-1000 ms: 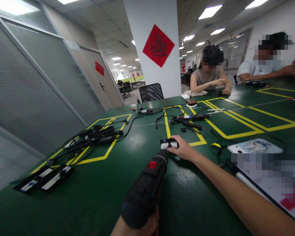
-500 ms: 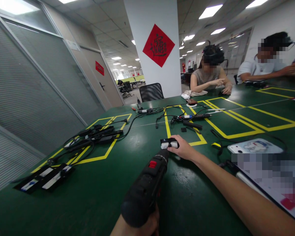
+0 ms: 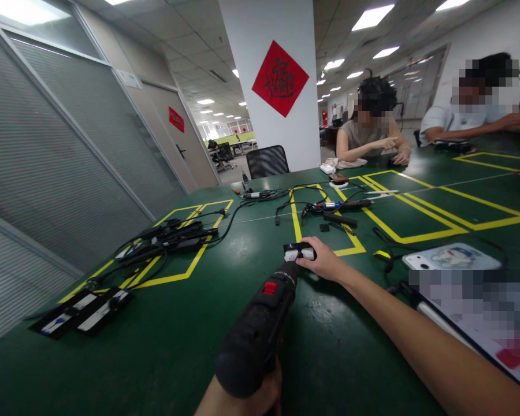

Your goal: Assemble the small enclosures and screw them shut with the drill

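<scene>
My left hand [image 3: 262,390] is closed round the handle of a black cordless drill [image 3: 255,323] with a red switch on top and a numbered collar. The drill points away from me, its front end meeting a small black-and-white part [image 3: 303,252]. My right hand [image 3: 323,260] grips that part by its right end, fingers closed, just above or on the green table [image 3: 164,341]; I cannot tell which. Behind the collar, the drill's tip and where it touches the part are hidden.
Left lie tangled black cables [image 3: 173,237] and black-and-white strips [image 3: 60,318]. Beyond my right hand are a pen-shaped tool [image 3: 351,205] and a small black block [image 3: 325,227]. A phone [image 3: 453,257] lies right. Two people [image 3: 368,127] sit across the table, another partly in view.
</scene>
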The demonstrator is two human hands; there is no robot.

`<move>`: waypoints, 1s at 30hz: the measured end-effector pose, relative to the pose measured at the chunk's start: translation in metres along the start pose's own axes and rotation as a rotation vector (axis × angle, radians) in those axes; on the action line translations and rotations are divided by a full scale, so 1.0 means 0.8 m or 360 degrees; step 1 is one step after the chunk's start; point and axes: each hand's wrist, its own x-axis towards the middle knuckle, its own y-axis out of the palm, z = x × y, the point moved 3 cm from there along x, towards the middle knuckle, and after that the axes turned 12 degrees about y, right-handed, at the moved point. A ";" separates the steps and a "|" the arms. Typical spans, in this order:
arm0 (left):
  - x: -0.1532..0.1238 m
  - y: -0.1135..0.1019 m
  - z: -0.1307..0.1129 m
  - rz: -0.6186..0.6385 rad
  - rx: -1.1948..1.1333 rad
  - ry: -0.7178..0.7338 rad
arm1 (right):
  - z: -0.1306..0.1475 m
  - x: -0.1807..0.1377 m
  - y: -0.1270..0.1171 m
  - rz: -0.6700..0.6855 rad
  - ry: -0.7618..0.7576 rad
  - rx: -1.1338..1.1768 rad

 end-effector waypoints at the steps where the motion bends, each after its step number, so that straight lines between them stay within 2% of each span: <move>1: 0.000 0.000 0.001 0.0001 -0.0003 -0.0003 | -0.001 0.000 0.000 0.0000 0.0003 -0.0004; 10: 0.001 0.024 0.016 0.0002 0.0021 -0.0085 | 0.001 0.001 -0.001 0.0012 -0.0001 -0.0004; 15: -0.001 0.023 0.019 -0.0027 0.0026 -0.0048 | 0.003 -0.001 -0.001 0.0011 0.0017 0.0005; 22: 0.001 0.038 0.016 -0.0001 0.0052 -0.0018 | 0.003 -0.002 -0.002 0.0019 0.0029 0.0013; 30: 0.001 0.018 0.012 -0.0098 0.0212 -0.0007 | 0.001 0.000 0.000 0.0005 0.0008 0.0013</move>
